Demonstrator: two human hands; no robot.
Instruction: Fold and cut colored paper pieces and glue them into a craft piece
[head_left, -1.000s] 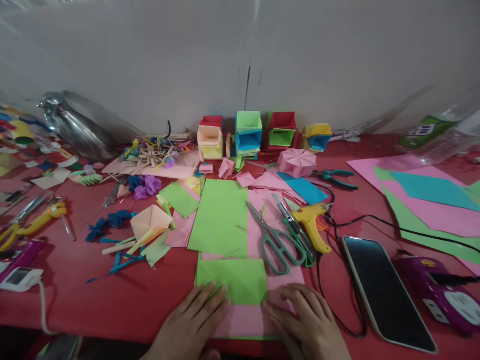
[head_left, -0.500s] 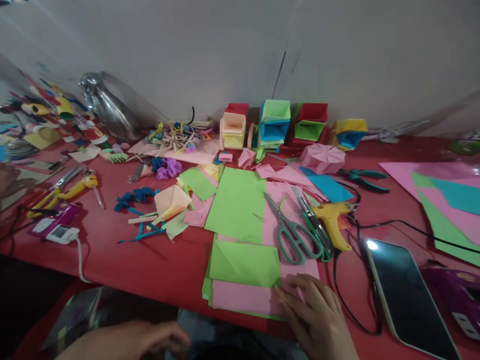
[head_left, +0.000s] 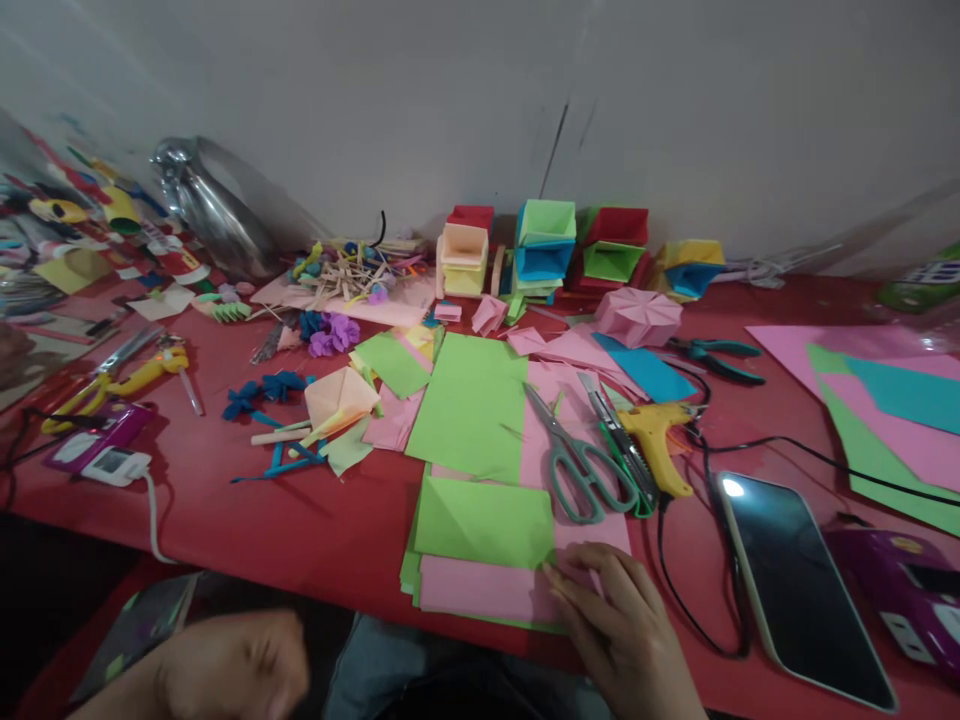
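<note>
A folded green paper (head_left: 484, 522) lies on a pink sheet (head_left: 480, 592) at the near edge of the red table (head_left: 315, 530). My right hand (head_left: 619, 625) rests flat on the pink sheet, fingertips touching the green paper's right corner. My left hand (head_left: 232, 665) is off the table, low at the left, blurred and curled into a fist with nothing visible in it. Grey-handled scissors (head_left: 581, 465) lie just beyond my right hand.
A green utility knife (head_left: 619, 440), a yellow glue gun (head_left: 656, 440) with black cord, a phone (head_left: 799, 585) and a purple device (head_left: 900, 585) lie at the right. Folded paper boxes (head_left: 547, 250) line the wall. Paper scraps, sticks and tools cover the left side.
My left hand left the green paper and dropped below the table's left edge, closing into a fist. The view swung left. My right hand stayed on the pink sheet.
</note>
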